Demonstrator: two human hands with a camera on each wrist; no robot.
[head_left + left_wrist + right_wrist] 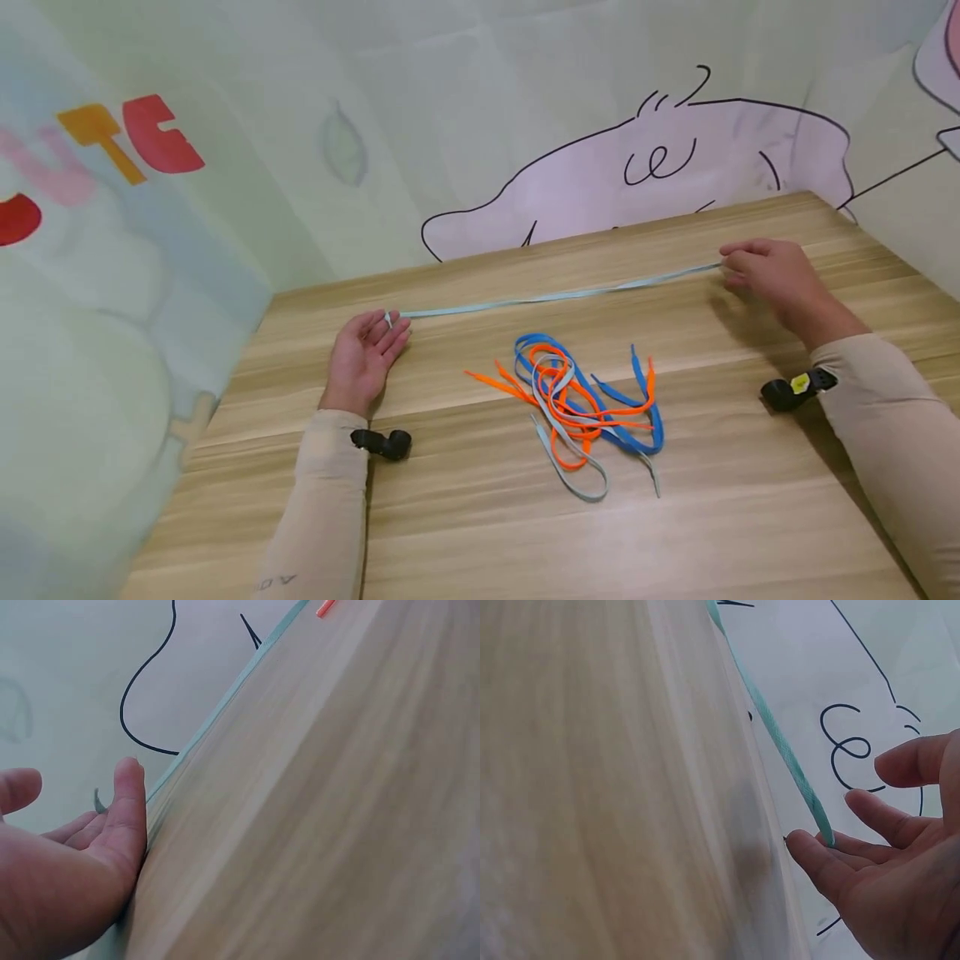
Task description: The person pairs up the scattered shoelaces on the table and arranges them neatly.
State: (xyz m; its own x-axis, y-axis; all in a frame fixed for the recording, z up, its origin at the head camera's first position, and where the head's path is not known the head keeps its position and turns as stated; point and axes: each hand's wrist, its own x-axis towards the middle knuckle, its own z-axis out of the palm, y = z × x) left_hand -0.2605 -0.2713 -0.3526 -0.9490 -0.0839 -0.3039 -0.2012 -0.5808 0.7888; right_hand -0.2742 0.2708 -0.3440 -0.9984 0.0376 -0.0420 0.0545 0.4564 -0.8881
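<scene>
A pale blue-green flat shoelace point(540, 297) runs nearly straight across the far part of the table between the two hands. My left hand point(362, 354) is palm up at its left end; the lace's tip point(99, 801) sticks out between the fingers, with the thumb apart. At the other end, my right hand point(780, 283) holds the lace between its fingers. In the right wrist view its thumb point(911, 761) stands clear of the lace point(780, 746). Closer in lies a loose tangle of orange laces point(487, 381), a blue lace point(657, 429) and a grey lace point(592, 497).
The wood-grain table point(450, 517) carries the tangle near its middle, between the forearms. Behind and to the left hangs a pale printed cloth point(262, 167) with line drawings and coloured letters. Each wrist wears a black camera on a strap.
</scene>
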